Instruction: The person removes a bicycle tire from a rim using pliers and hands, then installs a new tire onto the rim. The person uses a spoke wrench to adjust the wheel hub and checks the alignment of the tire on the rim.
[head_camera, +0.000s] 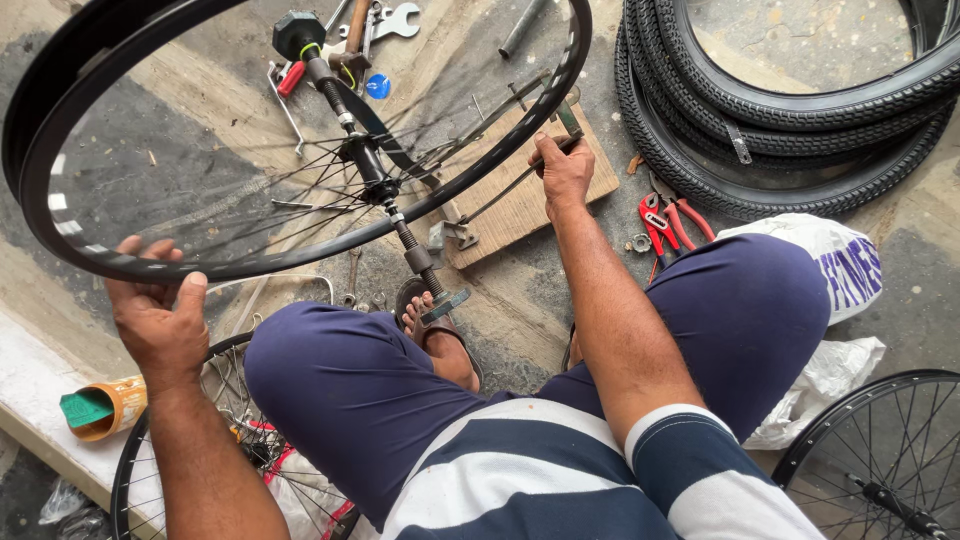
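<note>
A black spoked bicycle wheel rim (300, 255) is held tilted in front of me, its threaded axle (385, 190) running down to my sandalled foot (435, 330). My left hand (155, 315) grips the rim's near left edge. My right hand (565, 170) holds a thin metal tool (500, 195) against the rim's right side, above a wooden block (520, 205) on the ground. I sit with my knees in dark blue trousers spread apart.
Stacked black tyres (790, 120) lie at the top right. Red-handled pliers (665, 220) rest beside my right knee. Wrenches and a hammer (365, 30) lie at the top. More spoked wheels (880, 460) sit at both lower corners, an orange can (105, 405) at left.
</note>
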